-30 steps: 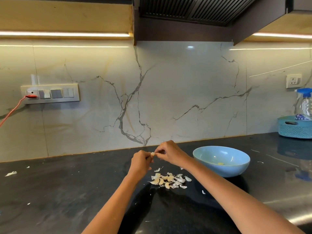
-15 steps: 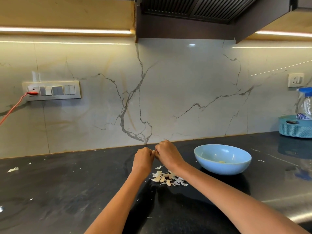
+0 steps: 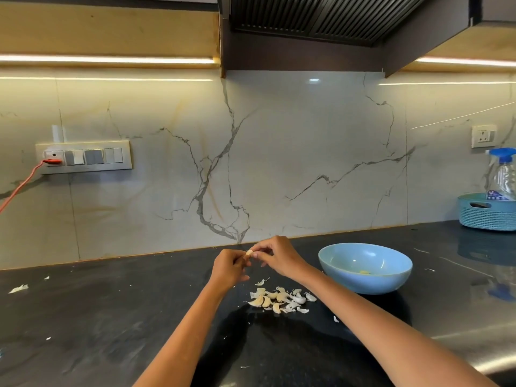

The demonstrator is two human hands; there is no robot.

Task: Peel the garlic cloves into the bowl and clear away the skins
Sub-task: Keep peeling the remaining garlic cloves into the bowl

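Observation:
My left hand (image 3: 229, 267) and my right hand (image 3: 276, 256) meet above the black counter, both pinching one pale garlic clove (image 3: 249, 253) between their fingertips. Below them lies a small pile of garlic cloves and loose white skins (image 3: 280, 299). A light blue bowl (image 3: 365, 268) stands to the right of my hands, with one peeled yellowish clove (image 3: 364, 272) at its bottom.
Stray skin bits lie at the far left (image 3: 18, 288) and near the pile (image 3: 336, 319). A teal basket (image 3: 487, 212) with a spray bottle (image 3: 502, 174) stands at the back right. A switch panel (image 3: 83, 157) with a red cable is on the marble wall.
My hands stay together on the same clove; the fingers have shifted slightly, so the clove's pale tip shows between them again. The camera has tilted a little.

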